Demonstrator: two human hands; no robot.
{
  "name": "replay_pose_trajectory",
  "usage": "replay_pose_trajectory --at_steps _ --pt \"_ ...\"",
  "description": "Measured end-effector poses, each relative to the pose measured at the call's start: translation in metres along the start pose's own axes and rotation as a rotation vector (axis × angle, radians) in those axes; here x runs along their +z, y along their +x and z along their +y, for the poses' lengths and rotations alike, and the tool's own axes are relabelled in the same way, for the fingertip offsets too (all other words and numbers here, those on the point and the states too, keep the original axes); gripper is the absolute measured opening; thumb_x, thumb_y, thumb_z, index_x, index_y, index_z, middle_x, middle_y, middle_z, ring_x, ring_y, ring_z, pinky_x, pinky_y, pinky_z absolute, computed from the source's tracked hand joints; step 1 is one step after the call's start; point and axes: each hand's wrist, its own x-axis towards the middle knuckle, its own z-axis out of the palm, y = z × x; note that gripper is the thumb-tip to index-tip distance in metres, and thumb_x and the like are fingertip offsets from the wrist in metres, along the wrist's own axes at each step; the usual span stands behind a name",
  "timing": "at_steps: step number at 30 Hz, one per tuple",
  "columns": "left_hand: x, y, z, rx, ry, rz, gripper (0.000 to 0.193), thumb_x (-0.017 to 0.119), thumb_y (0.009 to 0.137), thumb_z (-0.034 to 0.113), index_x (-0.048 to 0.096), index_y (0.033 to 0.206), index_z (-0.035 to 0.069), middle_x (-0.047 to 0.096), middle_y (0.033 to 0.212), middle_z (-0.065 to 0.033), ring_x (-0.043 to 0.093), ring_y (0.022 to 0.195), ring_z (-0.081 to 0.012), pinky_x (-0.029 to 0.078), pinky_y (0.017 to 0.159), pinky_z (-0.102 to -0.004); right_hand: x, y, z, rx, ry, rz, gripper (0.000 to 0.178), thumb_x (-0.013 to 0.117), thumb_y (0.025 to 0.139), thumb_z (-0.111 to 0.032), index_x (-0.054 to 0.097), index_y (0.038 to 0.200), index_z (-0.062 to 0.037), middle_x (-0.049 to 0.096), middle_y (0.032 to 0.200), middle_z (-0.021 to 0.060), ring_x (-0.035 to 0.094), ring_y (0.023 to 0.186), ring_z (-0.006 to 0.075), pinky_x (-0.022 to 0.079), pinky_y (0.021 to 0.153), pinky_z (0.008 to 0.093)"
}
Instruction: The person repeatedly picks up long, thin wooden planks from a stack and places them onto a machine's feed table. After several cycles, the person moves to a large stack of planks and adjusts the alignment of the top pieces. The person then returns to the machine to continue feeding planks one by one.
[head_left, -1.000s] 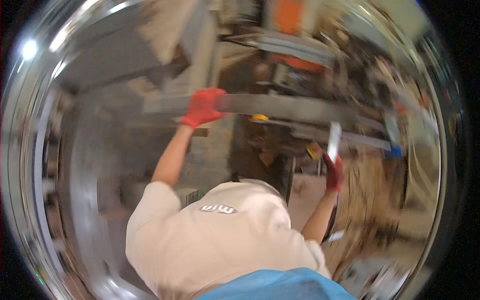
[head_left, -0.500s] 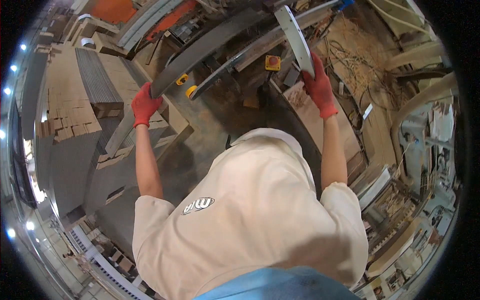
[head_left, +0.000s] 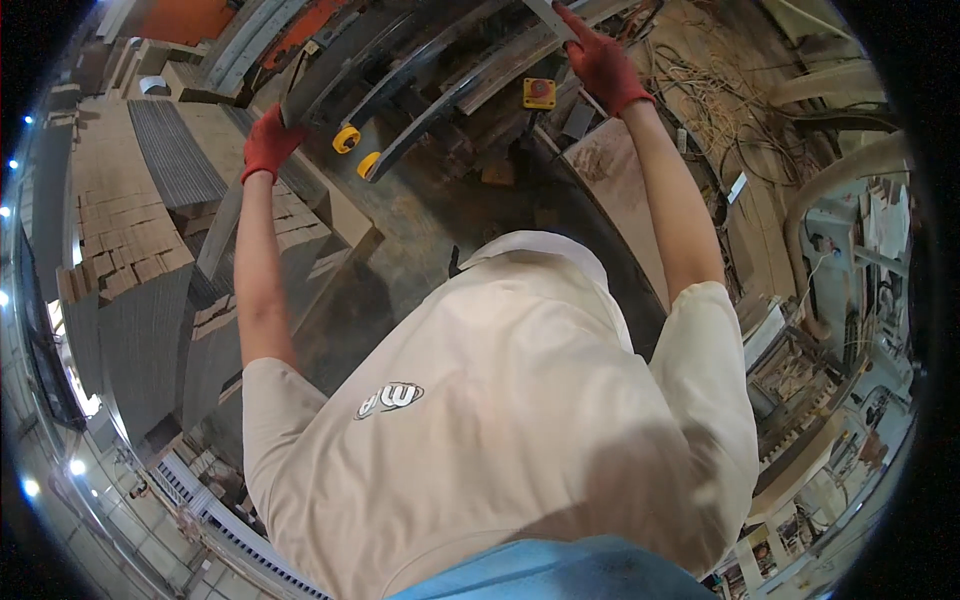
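Since half second ago: both arms stretched further out. Left hand (head_left: 268, 142) clamped on long grey board (head_left: 300, 85) end, right hand (head_left: 600, 62) gripping far edge. Board moving onto machine.

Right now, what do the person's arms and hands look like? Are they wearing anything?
Both hands wear red knitted gloves: the left hand and the right hand. The gloves end at the wrists, and the forearms below them are bare. Further down come the short sleeves of a loose cream T-shirt, which has a small white logo with a dark outline on it. I see no watch or bracelet.
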Motion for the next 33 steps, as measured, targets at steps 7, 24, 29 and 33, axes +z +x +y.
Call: replay_pose_trajectory --at_steps 7,24,29,33 --pt "0.006 0.015 -0.01 0.077 -0.068 -0.02 0.053 0.08 0.08 0.039 0.064 0.121 0.009 0.072 0.119 -0.019 0.066 0.114 -0.0419 0.054 0.091 -0.0494 -0.012 0.027 -0.004 -0.047 -0.15 -0.078 0.065 0.047 0.099 -0.019 0.035 0.162 -0.0322 0.058 0.065 0.0198 0.065 0.063 0.0348 0.051 0.062 0.0495" --pt "0.007 0.009 -0.006 0.051 -0.02 0.003 0.043 0.076 0.083 0.031 0.062 0.116 0.008 0.074 0.11 -0.0198 0.069 0.106 -0.0413 0.056 0.085 -0.0483 0.002 0.046 0.025 0.058 0.383 -0.284 0.061 0.052 0.106 -0.011 0.041 0.159 -0.0405 0.052 0.066 0.0062 0.04 0.057 0.0132 0.038 0.056 0.0333" --pt "-0.005 0.007 0.017 0.013 -0.042 0.007 0.039 0.075 0.083 0.029 0.062 0.113 0.008 0.074 0.107 -0.0211 0.068 0.105 -0.0425 0.055 0.084 -0.0485 0.001 0.047 0.025 0.081 0.064 -0.285 0.069 0.051 0.103 -0.018 0.025 0.161 -0.0456 0.071 0.102 0.0241 0.069 0.082 0.0431 0.054 0.07 0.0508" --pt "0.007 0.009 -0.001 0.067 -0.081 0.027 0.038 0.074 0.083 0.026 0.062 0.114 0.008 0.073 0.108 -0.0214 0.068 0.106 -0.0424 0.055 0.084 -0.0483 0.005 0.047 0.012 0.023 -0.14 -0.228 0.068 0.05 0.104 -0.019 0.024 0.161 -0.0455 0.072 0.102 0.0235 0.069 0.081 0.0425 0.054 0.07 0.051"
